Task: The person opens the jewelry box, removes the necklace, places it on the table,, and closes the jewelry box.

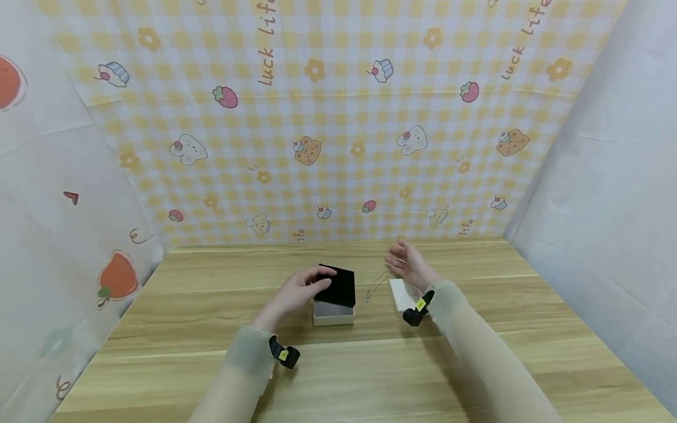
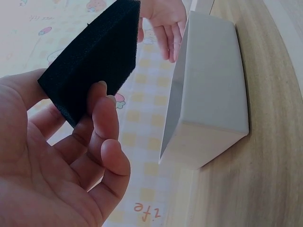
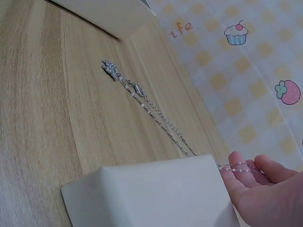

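In the left wrist view my left hand [image 2: 61,156] grips a thick black foam pad [image 2: 102,56] by its edges, fingers bent round it. From the head, this pad [image 1: 338,286] is seen tilted above an uncovered white box [image 1: 334,321]. A silver necklace [image 3: 154,116] lies partly on the table, its sparkling pendant toward the box. Its chain runs up to my right hand [image 3: 270,189], where the loop passes between loosely curled fingers and goes out of sight. From the head, that hand [image 1: 408,264] is raised over the far side of a white box lid [image 1: 400,295].
The wooden table [image 1: 381,376] reaches back to a yellow checked cloth [image 1: 338,117] hung upright. White cloth [image 1: 608,147] borders the right side, and a printed white cloth [image 1: 53,176] the left.
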Motion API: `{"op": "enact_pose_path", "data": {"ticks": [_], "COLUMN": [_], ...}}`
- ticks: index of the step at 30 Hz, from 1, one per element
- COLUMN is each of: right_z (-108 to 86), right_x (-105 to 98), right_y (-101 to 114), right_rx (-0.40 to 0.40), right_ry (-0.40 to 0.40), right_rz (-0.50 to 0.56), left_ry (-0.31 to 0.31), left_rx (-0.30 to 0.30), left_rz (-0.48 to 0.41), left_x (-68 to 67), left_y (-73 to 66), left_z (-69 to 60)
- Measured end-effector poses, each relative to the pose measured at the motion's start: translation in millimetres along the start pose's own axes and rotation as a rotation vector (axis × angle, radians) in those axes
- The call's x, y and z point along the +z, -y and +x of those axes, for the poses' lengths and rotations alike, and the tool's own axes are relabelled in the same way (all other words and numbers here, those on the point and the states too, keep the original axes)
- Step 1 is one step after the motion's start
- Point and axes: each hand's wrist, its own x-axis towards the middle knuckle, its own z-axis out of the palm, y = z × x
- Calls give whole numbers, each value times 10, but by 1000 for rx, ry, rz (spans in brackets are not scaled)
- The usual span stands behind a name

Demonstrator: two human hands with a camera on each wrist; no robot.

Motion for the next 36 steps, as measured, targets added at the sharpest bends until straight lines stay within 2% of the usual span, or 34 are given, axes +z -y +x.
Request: {"op": "enact_pose_path", "data": {"ticks": [5,12,15,21,28,36], "right_z": [6,13,13,27,32,64], "right_x": [-22,-54,-54,-69,-88,-169], "right_y": [2,-3,-6,-3,3,1], "right_rx": [-4,-6,-7,-5,-9,-15], "right_ry": [-12,-1,-2,-10,18,15], "right_rz": [-5,-12,-16,-15,-43,-4], "left_ry": [-2,10,10,14,11,11], "left_rx": [-4,2,13,15,15,9], "left_rz": [6,6,8,10,18,27], "left_x": [-4,-30,-37,-39,-42,-31], "left_y": [-25,-312,-380,-375,-373,-361], "left_z": [-7,-124,-160,-156,-146,-143]}}
